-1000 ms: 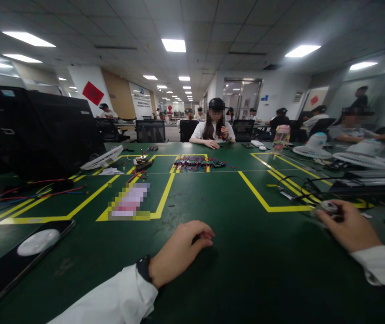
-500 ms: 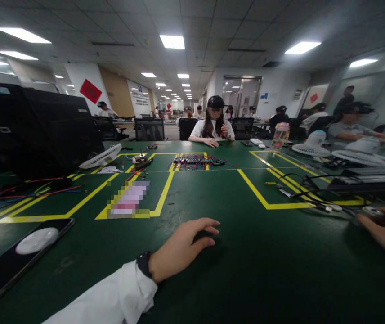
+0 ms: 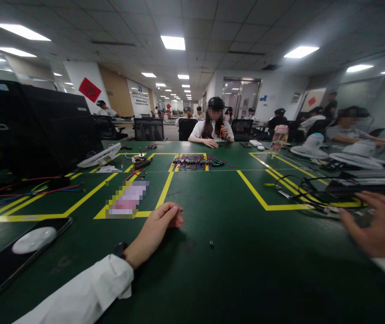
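Note:
My left hand (image 3: 157,234) is over the green table, its fingers curled and thumb drawn in against them. What lies in that grip, if anything, is hidden. To its right, a small grey metal cylinder (image 3: 212,243), like a nut or spacer, sits on the tabletop. At the far right, my right hand (image 3: 381,222) hovers with fingers apart and nothing visible in it. Black cables (image 3: 305,191) with pale connectors lie just left of that hand.
Yellow tape (image 3: 266,207) marks out areas on the table (image 3: 246,270). A wired circuit board (image 3: 197,162) lies at the middle back. A phone with a white mouse (image 3: 33,240) is at left, near a black computer case (image 3: 37,130). Across the table sits a person (image 3: 216,126).
My left hand has moved left and its fingers have curled in. The small metal cylinder now shows where its thumb was. My right hand has come off a round metal object and its fingers have spread.

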A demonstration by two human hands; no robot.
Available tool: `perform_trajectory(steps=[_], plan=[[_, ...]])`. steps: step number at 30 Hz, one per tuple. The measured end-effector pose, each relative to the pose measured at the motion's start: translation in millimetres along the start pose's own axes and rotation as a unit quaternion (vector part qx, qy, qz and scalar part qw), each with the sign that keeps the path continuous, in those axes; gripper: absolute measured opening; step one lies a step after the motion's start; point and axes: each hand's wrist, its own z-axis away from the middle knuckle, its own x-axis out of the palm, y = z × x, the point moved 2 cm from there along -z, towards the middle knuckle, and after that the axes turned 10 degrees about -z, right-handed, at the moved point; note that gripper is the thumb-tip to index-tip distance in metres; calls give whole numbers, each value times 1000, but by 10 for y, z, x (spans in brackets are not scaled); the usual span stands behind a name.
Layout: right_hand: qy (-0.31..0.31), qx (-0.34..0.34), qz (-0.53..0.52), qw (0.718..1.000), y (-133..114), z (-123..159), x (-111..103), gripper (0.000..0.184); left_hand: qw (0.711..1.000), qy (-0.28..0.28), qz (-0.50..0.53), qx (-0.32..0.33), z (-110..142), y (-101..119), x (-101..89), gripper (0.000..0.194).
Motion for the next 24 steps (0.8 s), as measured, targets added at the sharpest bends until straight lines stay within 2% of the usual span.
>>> perform_trajectory(steps=[1,3,5,7,9,10,13,14,16,18,21,24], plan=[[-28,-54,-75,995,-357,-9,-2,53,1000,6,5,-3,2,10,16,24],[-128,-140,-243,951,-1095,15,23,36,1000,20,15,-7,1,25,32,25],[-244,-145,-367,886,-1769,55,67,28,999,35,23,-10,-2,35,26,26],[-325,-127,-444,825,-2329,73,104,28,999,43,24,-11,2,44,14,27],[-365,-116,-487,785,-2753,57,136,32,999,43,13,-11,15,57,13,28],[-374,-114,-497,775,-2912,42,155,32,999,39,4,-10,26,66,18,28],[-378,-116,-512,762,-3174,-1,219,18,999,13,-33,-2,63,96,49,28],[-373,-119,-521,759,-3189,-15,234,13,999,2,-46,1,75,106,59,28],[-345,-122,-535,761,-3100,-57,246,15,997,-17,-68,6,96,124,74,27],[-289,-122,-512,800,-2847,-133,229,21,996,-27,-83,9,110,136,78,26],[-180,-127,-370,903,-2169,-288,170,26,995,-35,-93,10,115,138,76,26],[-95,-80,-189,974,-1173,-390,118,39,995,-38,-96,11,104,120,76,27]])
